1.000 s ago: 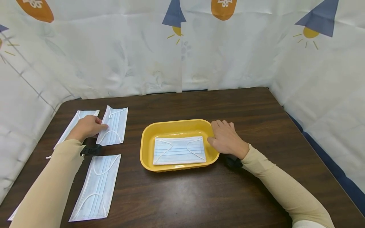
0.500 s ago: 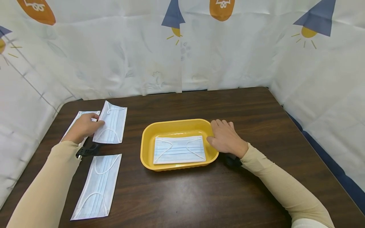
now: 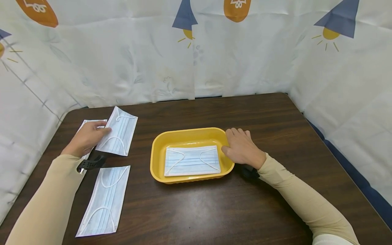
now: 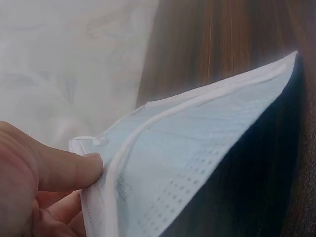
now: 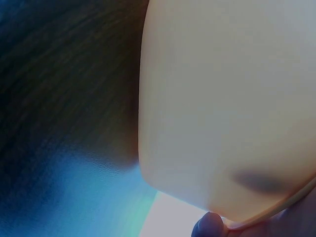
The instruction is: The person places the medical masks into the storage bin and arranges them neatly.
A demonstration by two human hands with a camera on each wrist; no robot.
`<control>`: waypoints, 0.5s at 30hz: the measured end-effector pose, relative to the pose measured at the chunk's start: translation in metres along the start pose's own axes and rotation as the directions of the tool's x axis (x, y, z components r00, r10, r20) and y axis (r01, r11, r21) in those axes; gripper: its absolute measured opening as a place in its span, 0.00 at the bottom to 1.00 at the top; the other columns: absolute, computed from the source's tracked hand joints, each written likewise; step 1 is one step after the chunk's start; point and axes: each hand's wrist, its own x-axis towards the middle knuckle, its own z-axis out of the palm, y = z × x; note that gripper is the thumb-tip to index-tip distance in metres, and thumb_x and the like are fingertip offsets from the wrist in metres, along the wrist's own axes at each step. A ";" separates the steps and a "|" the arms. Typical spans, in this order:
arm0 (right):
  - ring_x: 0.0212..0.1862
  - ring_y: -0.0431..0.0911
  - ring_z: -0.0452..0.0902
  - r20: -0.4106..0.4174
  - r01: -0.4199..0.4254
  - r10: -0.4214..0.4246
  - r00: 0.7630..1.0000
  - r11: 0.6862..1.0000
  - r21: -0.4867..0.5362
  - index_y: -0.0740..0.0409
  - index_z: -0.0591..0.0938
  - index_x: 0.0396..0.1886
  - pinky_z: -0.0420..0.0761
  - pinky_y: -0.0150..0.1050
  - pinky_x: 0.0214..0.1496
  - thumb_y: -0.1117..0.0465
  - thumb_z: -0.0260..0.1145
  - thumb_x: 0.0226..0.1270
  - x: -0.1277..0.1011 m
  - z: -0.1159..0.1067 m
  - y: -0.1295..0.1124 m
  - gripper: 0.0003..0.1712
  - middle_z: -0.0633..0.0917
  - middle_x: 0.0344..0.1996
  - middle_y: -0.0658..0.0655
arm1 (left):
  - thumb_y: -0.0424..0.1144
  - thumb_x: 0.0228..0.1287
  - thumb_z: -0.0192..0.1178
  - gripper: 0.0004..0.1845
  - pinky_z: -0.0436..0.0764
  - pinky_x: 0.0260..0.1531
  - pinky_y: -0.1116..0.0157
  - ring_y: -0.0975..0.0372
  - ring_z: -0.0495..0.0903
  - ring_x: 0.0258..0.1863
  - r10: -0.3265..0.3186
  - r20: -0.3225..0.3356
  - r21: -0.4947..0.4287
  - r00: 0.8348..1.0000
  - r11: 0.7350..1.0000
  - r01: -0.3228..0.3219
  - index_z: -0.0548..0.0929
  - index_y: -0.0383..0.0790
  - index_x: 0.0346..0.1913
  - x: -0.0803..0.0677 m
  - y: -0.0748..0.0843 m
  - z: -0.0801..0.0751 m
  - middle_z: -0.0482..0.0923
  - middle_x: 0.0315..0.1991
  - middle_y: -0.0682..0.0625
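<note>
On the left side of the dark wooden table (image 3: 269,112), the left hand (image 3: 86,137) pinches one long edge of a pale blue face mask (image 3: 117,135), thumb on top and fingers underneath. That edge is raised off the wood; the opposite edge sits low, at or near the surface. Left wrist view: thumb (image 4: 64,170) pressed on the mask's (image 4: 197,163) hem beside a white ear loop, pleated sheet slanting away over the table (image 4: 232,44).

Partly hidden under the same hand and forearm lies a second mask (image 3: 90,122), flat, at the table's left edge. A third mask (image 3: 105,200) lies flat nearer the person, just right of the left sleeve (image 3: 43,204), ear loops up.

Mid-table stands a yellow tray (image 3: 157,149). One mask inside the tray (image 3: 192,161) lies flat on its floor, loops facing up. The right hand (image 3: 243,147) rests on the tray's right rim, fingers loosely bent over the edge, thumb against the inner wall; a light grasp on the rim. Right wrist view is close and blurred: yellow tray wall (image 5: 222,98) fills it, one fingertip (image 5: 210,226) at the lower rim.

A white printed cloth (image 3: 122,54) hangs behind and on both sides of the table.
</note>
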 end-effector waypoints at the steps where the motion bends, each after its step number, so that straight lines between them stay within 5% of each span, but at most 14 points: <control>1: 0.38 0.53 0.65 -0.001 0.000 0.000 1.000 1.000 -0.002 0.61 0.73 0.45 0.58 0.47 0.46 0.51 0.56 0.68 0.000 0.000 0.000 0.17 0.73 0.33 0.56 | 0.43 0.81 0.43 0.36 0.78 0.34 0.76 0.60 0.81 0.43 0.004 0.000 -0.005 1.000 1.000 -0.004 0.52 0.16 0.76 0.000 0.000 0.000 0.67 0.64 0.15; 9: 0.39 0.53 0.65 -0.001 0.003 -0.003 1.000 1.000 -0.002 0.60 0.73 0.43 0.58 0.48 0.46 0.51 0.56 0.68 0.000 -0.001 -0.001 0.16 0.73 0.33 0.56 | 0.42 0.81 0.41 0.35 0.77 0.35 0.75 0.45 0.79 0.53 0.029 0.004 0.018 1.000 0.999 -0.029 0.51 0.16 0.76 -0.004 0.006 -0.002 0.65 0.65 0.14; 15: 0.38 0.53 0.65 -0.002 0.001 -0.001 1.000 1.000 -0.002 0.59 0.73 0.41 0.59 0.48 0.46 0.52 0.56 0.68 0.001 -0.001 -0.001 0.15 0.73 0.32 0.56 | 0.43 0.81 0.41 0.33 0.78 0.38 0.70 0.44 0.79 0.53 0.047 0.002 0.049 0.999 0.998 -0.047 0.56 0.20 0.76 -0.005 0.011 -0.003 0.68 0.64 0.17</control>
